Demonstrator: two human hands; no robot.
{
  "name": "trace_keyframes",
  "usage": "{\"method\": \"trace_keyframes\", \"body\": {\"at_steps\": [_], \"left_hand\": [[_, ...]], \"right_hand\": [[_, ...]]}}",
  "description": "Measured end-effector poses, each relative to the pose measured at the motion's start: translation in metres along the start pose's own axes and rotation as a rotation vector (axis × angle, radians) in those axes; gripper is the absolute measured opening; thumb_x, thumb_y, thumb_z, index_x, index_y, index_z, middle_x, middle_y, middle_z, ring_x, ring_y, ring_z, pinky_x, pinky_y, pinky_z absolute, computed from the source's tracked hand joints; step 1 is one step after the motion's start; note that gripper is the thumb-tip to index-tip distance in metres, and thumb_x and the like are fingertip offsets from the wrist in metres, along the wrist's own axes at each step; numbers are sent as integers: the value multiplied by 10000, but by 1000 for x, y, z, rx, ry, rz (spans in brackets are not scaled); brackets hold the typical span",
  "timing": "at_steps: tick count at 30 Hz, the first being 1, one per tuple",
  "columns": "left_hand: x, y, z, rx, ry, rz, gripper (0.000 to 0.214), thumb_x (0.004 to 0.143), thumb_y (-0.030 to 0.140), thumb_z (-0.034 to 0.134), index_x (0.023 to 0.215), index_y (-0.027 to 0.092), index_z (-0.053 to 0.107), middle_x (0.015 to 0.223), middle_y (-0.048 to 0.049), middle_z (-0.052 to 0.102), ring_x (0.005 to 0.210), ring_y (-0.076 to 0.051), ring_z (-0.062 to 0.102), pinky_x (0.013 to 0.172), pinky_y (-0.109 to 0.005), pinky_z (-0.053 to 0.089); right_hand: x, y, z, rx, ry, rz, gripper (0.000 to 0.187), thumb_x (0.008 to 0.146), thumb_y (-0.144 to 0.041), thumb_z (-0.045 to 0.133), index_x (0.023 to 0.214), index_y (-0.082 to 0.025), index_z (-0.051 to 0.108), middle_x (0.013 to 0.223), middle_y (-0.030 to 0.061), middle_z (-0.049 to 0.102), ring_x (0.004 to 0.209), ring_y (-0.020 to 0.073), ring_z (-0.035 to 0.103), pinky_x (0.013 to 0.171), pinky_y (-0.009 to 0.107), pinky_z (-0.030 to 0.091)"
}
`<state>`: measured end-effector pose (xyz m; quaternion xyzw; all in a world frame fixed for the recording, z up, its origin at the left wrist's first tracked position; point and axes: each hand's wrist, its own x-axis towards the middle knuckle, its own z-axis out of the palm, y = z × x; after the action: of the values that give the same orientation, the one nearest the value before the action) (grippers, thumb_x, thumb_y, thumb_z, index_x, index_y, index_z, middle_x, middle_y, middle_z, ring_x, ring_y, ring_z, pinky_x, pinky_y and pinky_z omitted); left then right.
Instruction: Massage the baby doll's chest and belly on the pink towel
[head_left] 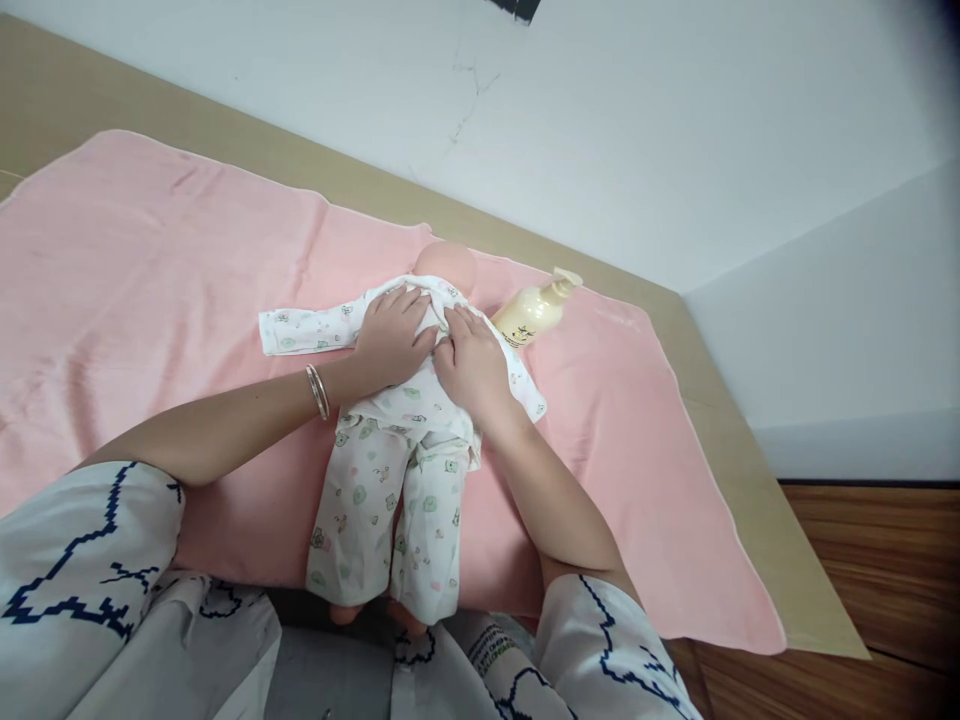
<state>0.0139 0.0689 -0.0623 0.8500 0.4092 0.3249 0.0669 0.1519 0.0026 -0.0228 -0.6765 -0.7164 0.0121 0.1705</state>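
Note:
A baby doll [445, 266] lies on a pink cloth [202, 230], dressed in a white patterned top [409, 402] and matching trousers [360, 500]. Its head points away from me and its feet stick out at the near edge. My left hand [394, 338] rests flat on the upper chest, fingers spread. Beside it my right hand [472, 362] lies flat on the other side of the chest, fingers stretched out. Both hands touch the top's fabric. One sleeve [304, 330] stretches out to the left; the other slants down to the right. The doll's own hands are hidden.
A cream pump bottle [531, 312] lies tilted on the cloth, just right of the doll's shoulder. Under the cloth is a light wooden table [720, 440], its far side along a white wall [637, 130]. A brown wooden floor [885, 570] shows at the lower right.

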Motion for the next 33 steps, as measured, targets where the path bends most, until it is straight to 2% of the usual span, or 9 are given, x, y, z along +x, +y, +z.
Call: {"method": "trace_keyframes", "body": {"at_steps": [3, 6, 10, 15, 19, 22, 26, 30, 33], "left_hand": [[-2, 0, 4, -12, 11, -9, 437, 974, 299, 499, 1360, 121, 599, 1479, -143, 593, 1420, -330, 497, 1216, -505, 366], [-2, 0, 5, -20, 27, -9, 424, 969, 292, 505, 1347, 132, 608, 1469, -135, 602, 1414, -319, 506, 1222, -487, 361], [-2, -1, 5, -26, 35, -12, 427, 971, 298, 496, 1345, 128, 613, 1478, -138, 595, 1416, -323, 503, 1222, -499, 359], [-2, -1, 4, -42, 27, -3, 448, 964, 295, 497, 1358, 112, 608, 1471, -155, 597, 1411, -318, 507, 1218, -499, 364], [-2, -1, 4, -46, 32, -4, 439, 963, 288, 490, 1351, 122, 611, 1468, -145, 602, 1411, -308, 509, 1221, -496, 362], [-2, -1, 4, -44, 28, -19, 435, 962, 295, 499, 1347, 129, 614, 1475, -135, 598, 1415, -311, 504, 1226, -494, 356], [-3, 6, -5, 4, 1, -24, 434, 978, 279, 474, 1357, 112, 602, 1479, -147, 591, 1410, -323, 505, 1204, -504, 380], [-14, 25, -21, 109, -79, 22, 422, 1005, 232, 390, 1321, 67, 614, 1362, -211, 642, 1294, -359, 582, 1064, -538, 483], [-22, 35, -28, 134, -97, 62, 435, 1014, 222, 373, 1350, 58, 594, 1400, -229, 610, 1320, -364, 565, 1089, -535, 469]], "right_hand": [[8, 14, 7, 78, -5, -21, 621, 937, -242, 343, 1525, -61, 429, 1617, 175, 418, 1544, 302, 343, 1277, 554, 285], [10, 18, 9, 106, 0, -13, 635, 933, -256, 347, 1528, -44, 421, 1621, 190, 404, 1553, 305, 321, 1292, 558, 246], [6, 11, 8, 103, 11, 12, 621, 940, -257, 341, 1521, -60, 433, 1611, 185, 422, 1550, 306, 329, 1290, 568, 242], [-1, 1, 4, 42, 56, 64, 585, 968, -277, 335, 1495, -60, 468, 1580, 209, 459, 1521, 348, 375, 1246, 599, 314], [-1, 1, 5, 7, 66, 49, 585, 975, -284, 332, 1481, -32, 483, 1550, 217, 496, 1498, 354, 411, 1246, 568, 331], [0, 4, 8, 20, 81, 29, 572, 970, -284, 338, 1474, -64, 494, 1542, 191, 514, 1493, 339, 424, 1247, 571, 328], [2, 8, 11, 37, 89, 16, 567, 959, -272, 344, 1470, -79, 493, 1550, 188, 506, 1496, 330, 420, 1248, 580, 321], [7, 15, 8, 53, 49, -20, 563, 939, -245, 357, 1452, -62, 498, 1563, 207, 481, 1495, 340, 414, 1245, 587, 314], [11, 18, 3, 74, 14, -69, 552, 912, -217, 381, 1422, -53, 513, 1555, 209, 488, 1501, 336, 403, 1251, 558, 316]]}}
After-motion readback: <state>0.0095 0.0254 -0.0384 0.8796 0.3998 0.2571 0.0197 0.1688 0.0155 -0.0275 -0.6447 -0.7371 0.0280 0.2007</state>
